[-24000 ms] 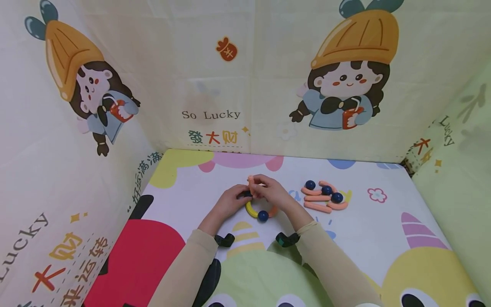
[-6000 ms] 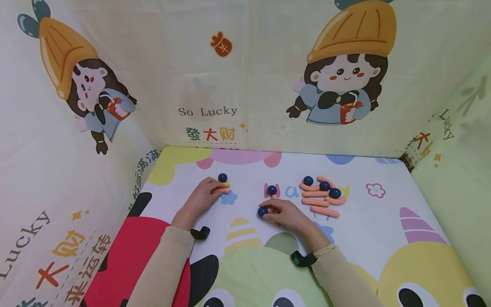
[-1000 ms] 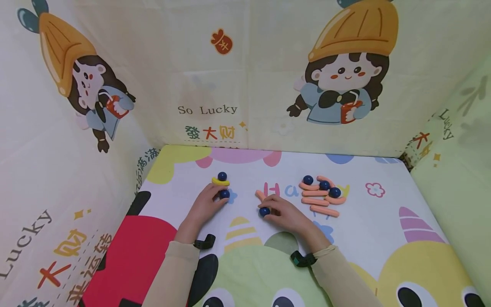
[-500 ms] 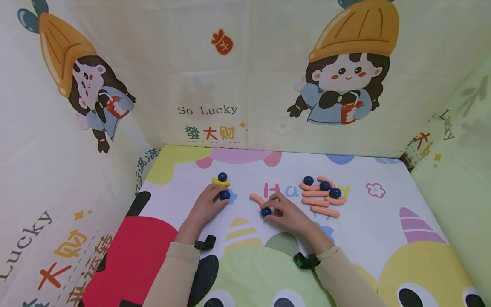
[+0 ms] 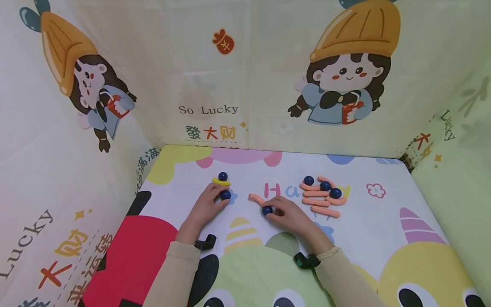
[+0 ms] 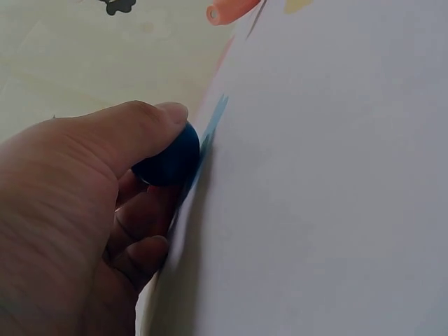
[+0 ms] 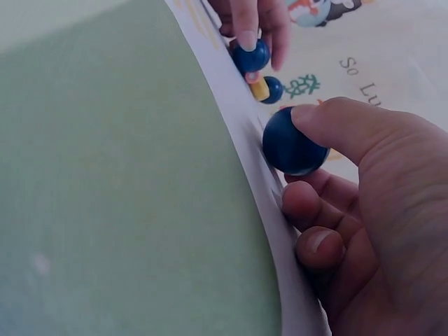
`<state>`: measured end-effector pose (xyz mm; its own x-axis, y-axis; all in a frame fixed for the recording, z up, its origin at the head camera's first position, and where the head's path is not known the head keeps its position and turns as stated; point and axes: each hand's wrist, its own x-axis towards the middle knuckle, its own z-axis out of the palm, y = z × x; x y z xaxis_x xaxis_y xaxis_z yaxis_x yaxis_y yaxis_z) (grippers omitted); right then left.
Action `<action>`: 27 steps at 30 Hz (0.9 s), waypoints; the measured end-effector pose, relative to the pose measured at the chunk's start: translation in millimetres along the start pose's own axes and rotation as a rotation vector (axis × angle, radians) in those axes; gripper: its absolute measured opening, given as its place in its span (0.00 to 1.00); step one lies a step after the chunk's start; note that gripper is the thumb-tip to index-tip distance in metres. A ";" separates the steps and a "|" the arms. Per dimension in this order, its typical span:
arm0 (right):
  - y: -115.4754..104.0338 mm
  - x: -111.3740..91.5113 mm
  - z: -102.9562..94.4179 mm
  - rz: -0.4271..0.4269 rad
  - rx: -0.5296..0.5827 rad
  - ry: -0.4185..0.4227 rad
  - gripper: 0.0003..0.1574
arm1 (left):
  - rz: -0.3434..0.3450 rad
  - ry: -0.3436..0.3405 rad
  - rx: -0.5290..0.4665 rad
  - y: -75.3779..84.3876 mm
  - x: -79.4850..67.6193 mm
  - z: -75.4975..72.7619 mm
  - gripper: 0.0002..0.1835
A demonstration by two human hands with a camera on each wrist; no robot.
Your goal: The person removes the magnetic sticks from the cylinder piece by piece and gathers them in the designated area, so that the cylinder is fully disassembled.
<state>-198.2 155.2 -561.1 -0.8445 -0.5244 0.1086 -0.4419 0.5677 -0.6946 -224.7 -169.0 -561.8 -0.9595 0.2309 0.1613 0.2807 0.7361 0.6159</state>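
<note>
My left hand [image 5: 205, 207] pinches a dark blue ball [image 5: 225, 195] between thumb and fingers, low over the table; the left wrist view shows the ball [image 6: 170, 159] under the thumb. Just beyond lie a curved yellow stick [image 5: 221, 182] and another dark blue ball [image 5: 223, 176]. In the right wrist view a pink piece [image 7: 252, 77] shows between the left hand's ball and the yellow stick. My right hand [image 5: 287, 213] pinches a dark blue ball [image 5: 267, 210], large in the right wrist view. A curved orange stick [image 5: 255, 198] reaches from its fingertips toward the back left; its near end is hidden.
Right of my right hand lies a group of straight orange sticks [image 5: 315, 201], curved orange sticks [image 5: 337, 200] and dark blue balls [image 5: 325, 186]. A printed cloth covers the table [image 5: 368, 226]; printed fabric walls [image 5: 264, 94] stand behind it and at both sides.
Since 24 s ago the ring between both hands has come apart. Over the last second the orange stick at my right hand has swung left, its ball shifting slightly right. My left hand stays put.
</note>
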 end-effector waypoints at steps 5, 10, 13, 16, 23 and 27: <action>2.6 0.3 0.6 0.010 -0.004 0.016 0.21 | 0.015 0.007 0.013 1.8 0.0 -0.5 0.23; 1.4 1.6 -0.4 0.011 0.004 0.017 0.21 | 0.034 0.021 0.029 9.4 1.8 -2.9 0.23; 0.8 2.0 -1.0 0.018 0.009 0.019 0.21 | 0.046 0.027 0.029 18.0 3.0 -2.2 0.22; 0.8 2.1 -1.0 0.024 0.015 0.022 0.21 | 0.057 0.017 0.000 30.5 2.6 0.8 0.21; 1.8 2.5 -0.2 0.031 0.028 0.019 0.21 | 0.308 0.045 0.117 61.2 0.6 6.5 0.16; 2.1 3.0 0.7 0.029 0.032 0.024 0.21 | 0.292 -0.002 0.191 66.4 1.4 6.1 0.15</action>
<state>-201.5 154.4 -562.7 -0.8640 -0.4925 0.1048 -0.4074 0.5615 -0.7202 -207.3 -115.8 -525.3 -0.8383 0.4502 0.3076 0.5426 0.7447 0.3886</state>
